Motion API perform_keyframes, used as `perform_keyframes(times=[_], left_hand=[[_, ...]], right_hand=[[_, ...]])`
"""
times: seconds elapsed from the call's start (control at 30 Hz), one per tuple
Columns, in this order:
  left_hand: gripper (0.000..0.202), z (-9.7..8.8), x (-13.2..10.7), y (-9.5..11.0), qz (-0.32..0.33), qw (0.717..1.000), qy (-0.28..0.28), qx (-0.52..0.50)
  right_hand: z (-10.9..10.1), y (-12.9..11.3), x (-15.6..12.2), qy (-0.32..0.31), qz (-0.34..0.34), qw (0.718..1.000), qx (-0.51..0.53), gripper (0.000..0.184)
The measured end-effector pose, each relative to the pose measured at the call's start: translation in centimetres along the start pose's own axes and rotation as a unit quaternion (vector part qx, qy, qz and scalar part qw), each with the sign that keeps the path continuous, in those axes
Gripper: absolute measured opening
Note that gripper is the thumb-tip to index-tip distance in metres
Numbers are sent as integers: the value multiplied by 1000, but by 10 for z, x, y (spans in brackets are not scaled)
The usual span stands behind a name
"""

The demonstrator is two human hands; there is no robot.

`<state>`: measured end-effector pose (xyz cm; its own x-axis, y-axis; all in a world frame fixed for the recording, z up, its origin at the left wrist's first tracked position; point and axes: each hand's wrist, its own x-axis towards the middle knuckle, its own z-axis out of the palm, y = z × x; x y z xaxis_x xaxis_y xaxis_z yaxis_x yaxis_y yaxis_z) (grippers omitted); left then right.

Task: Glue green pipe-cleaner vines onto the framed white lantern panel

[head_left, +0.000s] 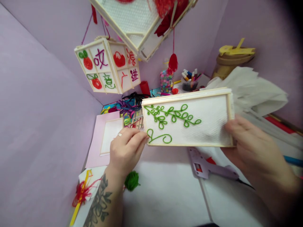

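Note:
Both hands hold up a wooden-framed white panel (208,123) above the table. Green yarn (174,115) forms a leafy vine across its upper left, with a separate curl in the lower left corner. My left hand (126,148) has its fingertips pinched at the panel's lower left edge, by the end of the curl. Around the right edge my right hand (251,148) is closed, its fingers partly behind the frame. Below the panel lies a lilac glue gun (213,167) with a dark cord. A ball of green yarn (132,181) rests beside my left wrist.
Decorated lanterns (107,67) hang at the back, one close overhead with a red tassel (172,63). Behind the panel stand a jar of colored beads (166,81) and a tub of markers (190,82). White sheeting (251,88) lies right; a pink sheet (94,142) lies left.

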<state>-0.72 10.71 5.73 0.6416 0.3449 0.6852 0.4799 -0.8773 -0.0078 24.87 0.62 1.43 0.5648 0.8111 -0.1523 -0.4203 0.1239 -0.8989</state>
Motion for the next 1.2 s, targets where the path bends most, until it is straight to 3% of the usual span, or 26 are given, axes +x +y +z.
perform_keyframes(times=[0.23,0.4,0.83,1.0,1.2], left_hand=[[8,0,2,6,-22,999,-19,32],[4,1,2,9,-6,997,-34,75],[16,4,1,10,30,989,-45,137],[18,1,0,8,30,993,-28,108],[12,-2,-2,8,-33,999,-5,15]], right_hand=[[0,-2,-2,-1,8,1000,9,19],[1,-2,-3,9,11,1000,15,28],[3,-3,-2,13,11,1000,11,25],[3,-3,0,7,6,1000,8,22],[-1,-1,-2,13,12,1000,14,22]])
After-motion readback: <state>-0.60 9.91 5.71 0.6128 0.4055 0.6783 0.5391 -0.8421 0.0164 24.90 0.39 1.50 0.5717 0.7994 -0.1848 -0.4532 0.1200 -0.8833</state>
